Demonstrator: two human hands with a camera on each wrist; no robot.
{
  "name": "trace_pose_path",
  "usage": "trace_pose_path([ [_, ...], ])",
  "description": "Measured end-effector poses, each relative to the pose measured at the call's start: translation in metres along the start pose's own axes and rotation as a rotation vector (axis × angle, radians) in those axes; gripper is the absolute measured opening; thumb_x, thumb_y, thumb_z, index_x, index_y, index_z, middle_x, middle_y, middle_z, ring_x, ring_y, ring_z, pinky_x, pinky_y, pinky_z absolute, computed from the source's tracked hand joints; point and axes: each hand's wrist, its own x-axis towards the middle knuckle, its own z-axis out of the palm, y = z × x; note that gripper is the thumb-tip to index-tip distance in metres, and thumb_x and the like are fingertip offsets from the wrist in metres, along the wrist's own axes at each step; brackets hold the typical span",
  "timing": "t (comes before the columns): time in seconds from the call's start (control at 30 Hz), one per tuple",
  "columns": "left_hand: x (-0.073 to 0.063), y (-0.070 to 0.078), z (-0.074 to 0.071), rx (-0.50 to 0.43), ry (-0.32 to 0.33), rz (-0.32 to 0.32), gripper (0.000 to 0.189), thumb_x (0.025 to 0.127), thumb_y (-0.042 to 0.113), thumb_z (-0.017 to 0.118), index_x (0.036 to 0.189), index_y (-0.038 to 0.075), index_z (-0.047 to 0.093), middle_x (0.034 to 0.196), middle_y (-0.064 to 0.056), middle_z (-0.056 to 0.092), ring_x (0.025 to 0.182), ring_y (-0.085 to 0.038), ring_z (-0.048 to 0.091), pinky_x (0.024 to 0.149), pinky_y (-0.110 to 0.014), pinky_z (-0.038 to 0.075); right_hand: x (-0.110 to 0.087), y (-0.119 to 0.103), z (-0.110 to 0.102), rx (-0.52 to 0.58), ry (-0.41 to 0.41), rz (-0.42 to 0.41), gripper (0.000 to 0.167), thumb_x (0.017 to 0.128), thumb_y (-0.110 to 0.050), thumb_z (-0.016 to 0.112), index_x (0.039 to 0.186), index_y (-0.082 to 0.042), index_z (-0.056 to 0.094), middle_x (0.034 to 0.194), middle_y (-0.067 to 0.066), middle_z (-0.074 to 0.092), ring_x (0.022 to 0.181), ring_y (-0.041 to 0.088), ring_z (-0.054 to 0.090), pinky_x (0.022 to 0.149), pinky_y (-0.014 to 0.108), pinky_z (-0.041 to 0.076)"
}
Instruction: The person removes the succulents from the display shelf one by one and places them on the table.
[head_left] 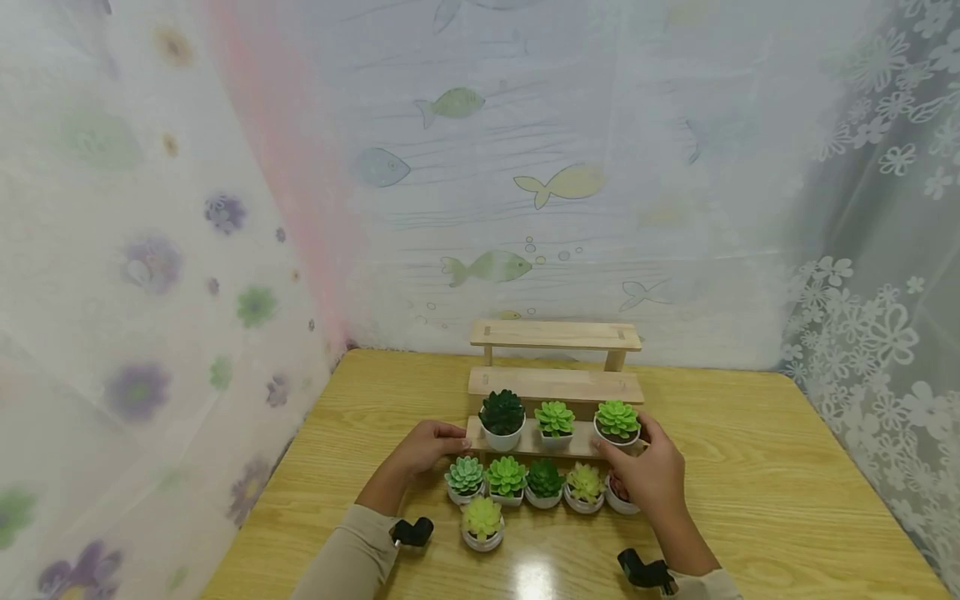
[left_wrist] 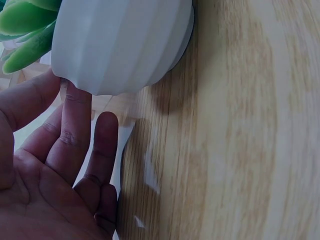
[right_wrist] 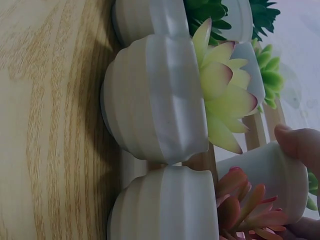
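A wooden three-step plant stand (head_left: 555, 385) stands at the back of the table. My left hand (head_left: 429, 448) pinches the left end of its lowest step; in the left wrist view a white ribbed pot (left_wrist: 120, 45) hides the fingertips. With thumb and fingers, my right hand (head_left: 654, 467) holds the white pot of a bright green succulent (head_left: 618, 420) at that step's right end. On the same step sit a dark green succulent (head_left: 502, 414) at left and a light green succulent (head_left: 555, 421) in the middle.
Before the stand is a row of potted succulents, among them a yellow-green one (head_left: 584, 485) and a reddish one (right_wrist: 250, 205) partly behind my right hand. One more yellow-green succulent (head_left: 482, 521) stands nearer. Patterned curtains (head_left: 562, 167) surround the wooden table (head_left: 757, 483).
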Motion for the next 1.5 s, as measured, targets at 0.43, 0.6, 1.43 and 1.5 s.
trace_pose_path([
  [0.43, 0.002, -0.004, -0.002, 0.027, -0.004, 0.015, 0.041, 0.102, 0.024, 0.068, 0.131, -0.005, 0.067, 0.109, -0.014, 0.078, 0.105, -0.026, 0.074, 0.100, -0.049, 0.054, 0.000, -0.004, 0.000, 0.010, 0.024, -0.037, 0.084, 0.084, -0.045, 0.087, 0.150, -0.008, 0.051, 0.143, 0.024, 0.058, 0.135, 0.042, 0.053, 0.101, 0.061, 0.049],
  [0.6, 0.001, -0.002, -0.001, 0.012, 0.001, 0.015, 0.040, 0.102, 0.023, 0.067, 0.131, -0.005, 0.067, 0.109, -0.015, 0.078, 0.104, -0.027, 0.074, 0.099, -0.049, 0.054, -0.002, -0.009, -0.001, 0.039, 0.027, -0.056, 0.085, 0.082, -0.050, 0.087, 0.149, -0.010, 0.053, 0.142, 0.022, 0.058, 0.131, 0.040, 0.053, 0.101, 0.061, 0.047],
  [1.43, 0.001, -0.002, 0.000, 0.022, 0.016, 0.013, 0.038, 0.102, 0.022, 0.067, 0.130, -0.005, 0.068, 0.107, -0.015, 0.078, 0.103, -0.027, 0.074, 0.101, -0.051, 0.053, -0.025, -0.026, 0.002, 0.094, 0.036, -0.176, 0.074, 0.069, -0.041, 0.098, 0.123, -0.014, 0.055, 0.120, 0.011, 0.070, 0.112, 0.028, 0.070, 0.073, 0.022, 0.059],
  [1.5, 0.001, -0.001, 0.000, 0.022, 0.017, 0.010, 0.038, 0.102, 0.022, 0.067, 0.130, -0.004, 0.068, 0.107, -0.014, 0.078, 0.103, -0.027, 0.074, 0.101, -0.051, 0.053, -0.026, -0.026, 0.002, 0.087, 0.040, -0.193, 0.073, 0.068, -0.040, 0.099, 0.121, -0.013, 0.055, 0.117, 0.010, 0.070, 0.109, 0.027, 0.072, 0.072, 0.023, 0.060],
])
